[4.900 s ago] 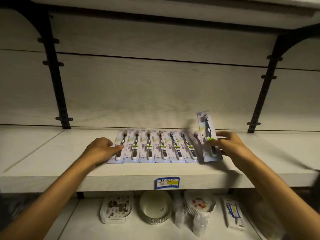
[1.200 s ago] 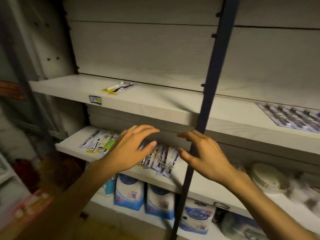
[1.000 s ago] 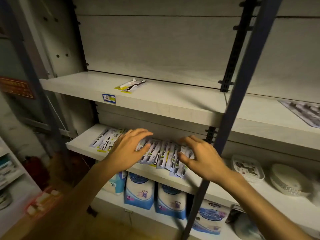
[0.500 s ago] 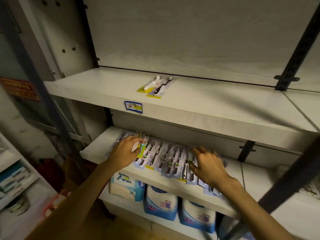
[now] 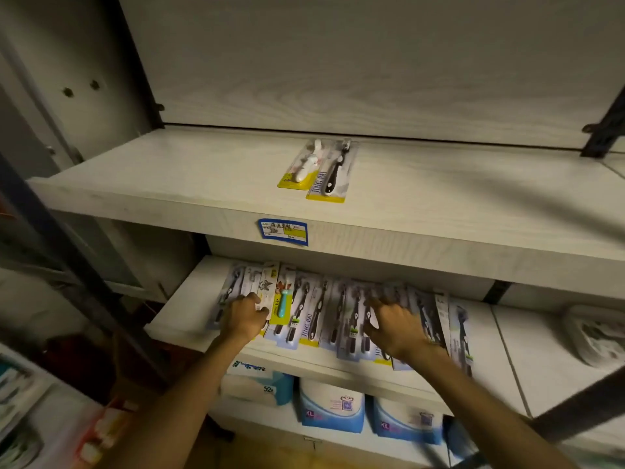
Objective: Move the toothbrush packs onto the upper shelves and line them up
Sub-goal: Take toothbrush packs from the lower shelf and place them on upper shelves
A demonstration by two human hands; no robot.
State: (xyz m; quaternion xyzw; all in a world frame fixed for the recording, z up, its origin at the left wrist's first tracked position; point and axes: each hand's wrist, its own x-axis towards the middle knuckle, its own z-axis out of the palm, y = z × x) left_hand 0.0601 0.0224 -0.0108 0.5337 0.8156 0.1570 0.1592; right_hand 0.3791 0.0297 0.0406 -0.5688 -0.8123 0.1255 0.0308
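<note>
Since half a second ago both hands have settled lower on the toothbrush packs (image 5: 311,309) on the lower shelf (image 5: 176,319): left hand (image 5: 245,318) curls on one pack's edge, right hand (image 5: 394,324) lies spread flat. Two packs (image 5: 319,170) on the upper shelf (image 5: 169,184) read "JING BAI"

A row of flat carded toothbrush packs (image 5: 324,313) lies overlapping across the lower shelf in the middle of the frame, mostly dark-handled brushes, with one yellow-backed pack holding a teal brush (image 5: 283,301) near the left end. On the upper shelf, centre, two packs lie side by side, touching: a white-brush pack (image 5: 302,165) and a black-brush pack (image 5: 330,172) marked JING BAI.
</note>
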